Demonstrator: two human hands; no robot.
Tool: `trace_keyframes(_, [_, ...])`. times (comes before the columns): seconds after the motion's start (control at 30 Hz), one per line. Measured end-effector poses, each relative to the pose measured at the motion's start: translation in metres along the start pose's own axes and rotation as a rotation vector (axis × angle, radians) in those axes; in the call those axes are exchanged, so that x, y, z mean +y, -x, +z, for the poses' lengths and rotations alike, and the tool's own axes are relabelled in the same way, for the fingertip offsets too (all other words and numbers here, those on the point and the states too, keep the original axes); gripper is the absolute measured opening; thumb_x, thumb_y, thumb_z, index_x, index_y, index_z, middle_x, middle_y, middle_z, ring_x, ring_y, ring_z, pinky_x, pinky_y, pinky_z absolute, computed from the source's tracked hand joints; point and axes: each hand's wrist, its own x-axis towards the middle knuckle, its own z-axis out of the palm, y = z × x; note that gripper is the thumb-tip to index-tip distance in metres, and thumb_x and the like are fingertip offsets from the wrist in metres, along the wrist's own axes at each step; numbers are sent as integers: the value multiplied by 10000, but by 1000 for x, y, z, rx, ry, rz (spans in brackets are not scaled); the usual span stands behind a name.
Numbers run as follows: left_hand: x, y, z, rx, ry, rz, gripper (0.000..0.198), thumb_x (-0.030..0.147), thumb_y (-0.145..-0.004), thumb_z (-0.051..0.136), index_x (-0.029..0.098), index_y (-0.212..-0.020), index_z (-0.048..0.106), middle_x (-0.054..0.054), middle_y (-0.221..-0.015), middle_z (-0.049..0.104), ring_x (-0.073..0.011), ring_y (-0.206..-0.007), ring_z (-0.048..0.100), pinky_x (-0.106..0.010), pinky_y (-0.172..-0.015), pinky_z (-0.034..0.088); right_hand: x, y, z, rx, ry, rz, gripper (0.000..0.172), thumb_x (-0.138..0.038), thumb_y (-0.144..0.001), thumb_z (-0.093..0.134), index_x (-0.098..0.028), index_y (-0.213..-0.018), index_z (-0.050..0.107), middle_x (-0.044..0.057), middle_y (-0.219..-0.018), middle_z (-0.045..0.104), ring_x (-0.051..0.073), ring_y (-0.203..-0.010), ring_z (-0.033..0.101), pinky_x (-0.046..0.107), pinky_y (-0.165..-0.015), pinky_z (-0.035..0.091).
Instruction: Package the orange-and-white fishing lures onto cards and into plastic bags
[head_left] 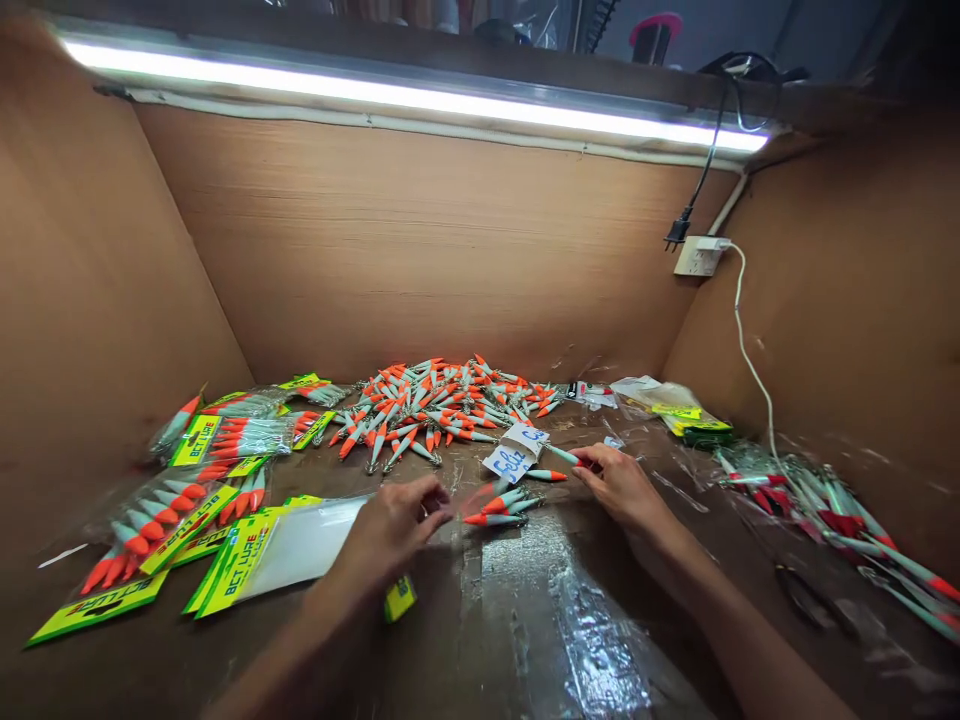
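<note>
My right hand (616,487) is closed on a fishing lure (561,455), pale with an orange-red end at my fingertips. The lure's other end points left toward a handwritten paper label (516,452). My left hand (405,520) is curled, thumb near the fingers; what it holds, if anything, I cannot make out. A blurred orange streak (480,497) shows just right of its fingertips. Between my hands lie several loose lures (499,508) with orange tips. Left of my left hand are flat clear packets with yellow BCT LURE headers (247,560).
A large heap of orange-and-pale lures (427,405) lies by the back panel. Filled lure packets (161,520) are stacked on the left. On the right are more lures (840,510), dark pliers (814,600) and a white cable (742,330). Clear tape (592,640) covers part of the tabletop.
</note>
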Motion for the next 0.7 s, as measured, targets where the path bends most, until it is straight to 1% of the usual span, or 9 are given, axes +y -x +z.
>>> trace_keyframes(0.17, [-54, 1, -54, -190, -261, -191, 244, 335, -744, 676, 233, -963, 703, -13, -855, 697, -230, -832, 642, -272, -669, 414, 3, 0, -5, 56, 5, 10, 277, -250, -891, 529, -215, -1086, 723, 68, -971, 707, 216, -887, 638, 319, -821, 462])
trace_keyframes(0.2, [-63, 2, -61, -183, -336, -239, 281, 322, -736, 677, 237, -1003, 698, -22, -886, 700, -246, -867, 645, -285, -692, 421, 3, 1, -6, 64, 6, 12, 275, -248, -891, 529, -217, -1083, 724, 67, -965, 703, 216, -883, 636, 317, -815, 461])
trace_keyframes(0.27, [-66, -1, -67, -99, -478, -236, 406, 331, -768, 668, 242, -1163, 644, -64, -1063, 689, -290, -998, 627, -332, -786, 438, 1, 1, -7, 86, -6, 17, 278, -259, -900, 526, -221, -1096, 719, 69, -979, 700, 217, -893, 635, 314, -806, 460])
trace_keyframes(0.33, [-48, -12, -62, 31, -609, -143, 412, 291, -833, 610, 221, -1240, 594, -118, -1215, 629, -322, -1117, 574, -382, -872, 430, -1, 2, -8, 111, -27, 26, 280, -277, -911, 521, -221, -1106, 714, 70, -996, 704, 219, -902, 640, 313, -800, 459])
trace_keyframes(0.37, [-32, -22, -56, 55, -640, -55, 375, 237, -868, 553, 224, -1241, 587, -121, -1226, 616, -316, -1126, 563, -393, -890, 426, -1, 1, -8, 122, -38, 32, 281, -281, -916, 515, -217, -1103, 715, 71, -998, 707, 219, -899, 644, 313, -797, 459])
trace_keyframes(0.43, [5, -47, -38, 10, -606, 138, 380, 107, -894, 434, 249, -1206, 598, -95, -1190, 626, -274, -1117, 561, -377, -933, 411, -2, 1, -9, 143, -55, 48, 283, -275, -919, 501, -205, -1081, 724, 78, -987, 716, 220, -883, 653, 312, -788, 460])
trace_keyframes(0.5, [38, -75, -19, -68, -562, 213, 425, 44, -876, 402, 269, -1160, 624, -67, -1186, 639, -246, -1142, 551, -346, -993, 383, -1, 0, -10, 167, -90, 76, 283, -266, -910, 504, -192, -1059, 733, 86, -985, 728, 223, -877, 664, 310, -785, 463])
trace_keyframes(0.6, [59, -105, -4, -67, -546, 127, 363, 111, -896, 419, 242, -1170, 617, -90, -1216, 641, -279, -1152, 554, -365, -980, 396, -2, -1, -14, 198, -163, 126, 280, -292, -894, 536, -181, -1053, 737, 87, -1002, 748, 228, -886, 682, 305, -781, 474])
trace_keyframes(0.7, [45, -102, -16, -70, -539, -16, 285, 311, -905, 488, 222, -1140, 622, -120, -1158, 671, -327, -1072, 600, -399, -883, 443, -8, 0, -17, 209, -248, 160, 277, -346, -887, 564, -185, -1026, 742, 76, -979, 763, 230, -860, 694, 299, -747, 486])
